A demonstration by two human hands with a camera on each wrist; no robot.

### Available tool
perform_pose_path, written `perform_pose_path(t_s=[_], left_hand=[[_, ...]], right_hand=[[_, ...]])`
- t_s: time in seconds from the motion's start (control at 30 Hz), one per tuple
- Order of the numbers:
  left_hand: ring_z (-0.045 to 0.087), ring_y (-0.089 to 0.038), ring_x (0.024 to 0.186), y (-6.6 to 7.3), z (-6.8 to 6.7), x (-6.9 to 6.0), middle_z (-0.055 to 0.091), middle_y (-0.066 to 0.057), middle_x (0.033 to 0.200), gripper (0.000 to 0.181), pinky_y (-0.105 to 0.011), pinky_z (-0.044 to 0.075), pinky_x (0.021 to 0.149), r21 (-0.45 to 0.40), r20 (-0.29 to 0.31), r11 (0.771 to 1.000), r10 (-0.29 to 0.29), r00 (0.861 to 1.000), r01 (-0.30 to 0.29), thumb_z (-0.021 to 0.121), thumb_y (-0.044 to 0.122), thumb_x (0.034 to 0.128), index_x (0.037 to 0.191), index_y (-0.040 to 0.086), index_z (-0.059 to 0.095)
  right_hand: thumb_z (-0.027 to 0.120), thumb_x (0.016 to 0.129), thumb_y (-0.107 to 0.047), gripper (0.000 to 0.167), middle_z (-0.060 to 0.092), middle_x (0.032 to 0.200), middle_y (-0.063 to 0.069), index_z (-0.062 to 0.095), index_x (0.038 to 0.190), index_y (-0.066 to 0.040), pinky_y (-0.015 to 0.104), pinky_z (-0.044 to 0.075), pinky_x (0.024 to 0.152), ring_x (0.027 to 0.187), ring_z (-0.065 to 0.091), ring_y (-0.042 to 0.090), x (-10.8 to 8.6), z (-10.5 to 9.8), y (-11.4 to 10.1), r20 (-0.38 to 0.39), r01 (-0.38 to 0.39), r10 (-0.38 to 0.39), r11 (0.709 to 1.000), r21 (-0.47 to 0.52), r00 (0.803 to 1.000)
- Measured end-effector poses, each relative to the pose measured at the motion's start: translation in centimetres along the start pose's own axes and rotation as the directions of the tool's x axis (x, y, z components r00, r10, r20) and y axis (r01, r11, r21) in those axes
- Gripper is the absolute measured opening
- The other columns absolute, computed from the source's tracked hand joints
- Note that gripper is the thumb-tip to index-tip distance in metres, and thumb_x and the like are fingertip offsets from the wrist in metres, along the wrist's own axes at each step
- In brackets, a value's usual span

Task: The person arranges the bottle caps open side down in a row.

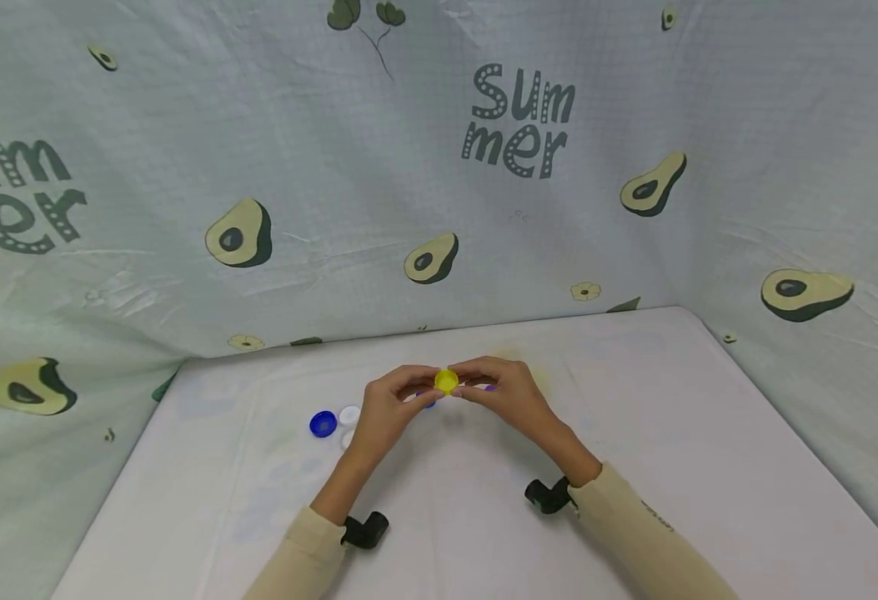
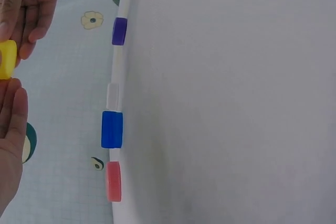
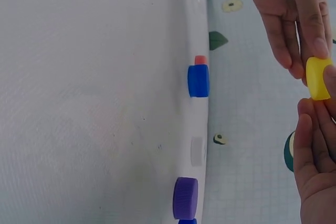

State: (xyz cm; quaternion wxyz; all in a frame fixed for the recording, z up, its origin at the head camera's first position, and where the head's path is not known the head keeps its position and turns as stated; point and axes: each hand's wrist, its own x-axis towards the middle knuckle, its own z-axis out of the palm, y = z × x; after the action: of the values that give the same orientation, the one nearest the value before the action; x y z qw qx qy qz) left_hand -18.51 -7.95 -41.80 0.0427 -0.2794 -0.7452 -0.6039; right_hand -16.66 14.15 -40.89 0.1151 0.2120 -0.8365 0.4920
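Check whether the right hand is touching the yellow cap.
Touching. The head view shows the right hand pinching the side of the yellow cap between thumb and fingertips, with no gap visible.

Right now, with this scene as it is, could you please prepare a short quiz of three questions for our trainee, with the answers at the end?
1. Multiple choice. How do the left hand and the right hand meet the yellow cap?
A) Both pinch it
B) Only one pinches it
C) Neither touches it
2. True or false: the yellow cap rests on the table.
3. Fill the gap: in the head view, ____ caps lie just right of the leftmost blue cap.

Key
1. A.
2. False; it is held up above the table.
3. White; the white caps are partly hidden by the left arm and hand.
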Motion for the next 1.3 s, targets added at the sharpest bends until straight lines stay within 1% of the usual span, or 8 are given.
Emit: perform_pose_path(t_s=[0.17,0.23,0.33,0.47,0.7,0.87,1.07,1.3], left_hand=[[0.071,-0.018,0.104,-0.1,-0.3,-0.1,0.074,-0.004,0.114,0.027,-0.047,0.057,0.094,0.034,-0.001,0.999,-0.014,1.000,0.014,0.076,0.008,0.0902,0.117,0.007,0.074],[0.072,-0.016,0.104,-0.2,-0.4,-0.2,0.075,-0.002,0.113,0.027,-0.046,0.057,0.095,0.055,-0.002,0.998,-0.031,1.000,0.031,0.076,0.010,0.0904,0.117,0.009,0.075],[0.072,-0.014,0.103,-0.2,-0.5,-0.3,0.075,0.000,0.113,0.027,-0.036,0.058,0.092,0.066,0.001,0.995,-0.071,0.997,0.071,0.077,0.013,0.0905,0.117,0.011,0.075],[0.073,-0.015,0.104,-0.2,-0.8,-0.5,0.075,-0.002,0.114,0.028,-0.026,0.058,0.088,0.041,0.008,0.994,-0.106,0.994,0.106,0.077,0.013,0.0898,0.118,0.011,0.075],[0.073,-0.021,0.105,-0.3,-1.6,-0.8,0.075,-0.008,0.114,0.027,-0.027,0.058,0.089,-0.017,0.025,0.995,-0.102,0.994,0.103,0.075,0.008,0.0910,0.118,0.008,0.075],[0.073,-0.020,0.103,-0.1,-2.1,-1.2,0.075,-0.009,0.112,0.025,-0.027,0.059,0.088,-0.017,0.026,0.990,-0.139,0.990,0.140,0.075,0.008,0.0912,0.117,0.007,0.075],[0.074,-0.019,0.101,-0.3,-2.9,-1.5,0.076,-0.008,0.111,0.028,-0.026,0.059,0.086,0.078,0.043,0.990,-0.121,0.992,0.117,0.077,0.010,0.0898,0.117,0.005,0.074],[0.075,-0.022,0.098,-0.3,-4.2,-1.5,0.076,-0.009,0.109,0.029,-0.026,0.060,0.083,0.193,0.072,0.976,-0.116,0.991,0.100,0.079,0.011,0.0879,0.115,0.005,0.075]], right_hand=[[0.081,0.087,-0.014,0.035,0.074,0.115,0.003,0.074,0.120,-0.009,0.032,0.061,0.085,0.096,0.071,0.014,0.1,0.2,-0.2,0.016,-0.014,0.015,1.000,-0.009,1.000],[0.081,0.087,-0.015,0.034,0.074,0.114,0.002,0.074,0.120,-0.009,0.033,0.061,0.085,0.096,0.071,0.014,0.1,0.3,-0.2,0.023,-0.014,0.015,1.000,-0.010,1.000],[0.081,0.087,-0.015,0.034,0.074,0.113,0.002,0.075,0.120,-0.010,0.031,0.061,0.083,0.095,0.072,0.014,0.1,0.5,0.0,0.022,-0.004,0.004,1.000,-0.015,1.000],[0.080,0.087,-0.015,0.034,0.074,0.114,0.003,0.074,0.120,-0.009,0.026,0.060,0.085,0.097,0.072,0.014,0.2,0.8,0.1,0.036,0.008,-0.008,1.000,0.002,0.999],[0.080,0.088,-0.015,0.033,0.074,0.115,0.004,0.074,0.120,-0.007,0.025,0.059,0.087,0.098,0.072,0.015,0.8,1.4,0.0,0.070,0.001,-0.005,0.999,0.045,0.998],[0.079,0.090,-0.016,0.032,0.074,0.116,0.004,0.074,0.120,-0.008,0.024,0.059,0.086,0.098,0.072,0.015,0.9,2.0,0.1,0.099,-0.010,0.003,0.998,0.065,0.995],[0.079,0.090,-0.015,0.032,0.074,0.116,0.004,0.074,0.120,-0.007,0.023,0.058,0.086,0.099,0.072,0.015,0.9,2.9,0.0,0.109,-0.025,0.019,0.998,0.050,0.994],[0.079,0.090,-0.015,0.032,0.074,0.115,0.003,0.074,0.120,-0.007,0.021,0.058,0.085,0.096,0.072,0.012,1.3,4.2,-0.2,0.125,-0.052,0.048,0.998,0.030,0.991]])
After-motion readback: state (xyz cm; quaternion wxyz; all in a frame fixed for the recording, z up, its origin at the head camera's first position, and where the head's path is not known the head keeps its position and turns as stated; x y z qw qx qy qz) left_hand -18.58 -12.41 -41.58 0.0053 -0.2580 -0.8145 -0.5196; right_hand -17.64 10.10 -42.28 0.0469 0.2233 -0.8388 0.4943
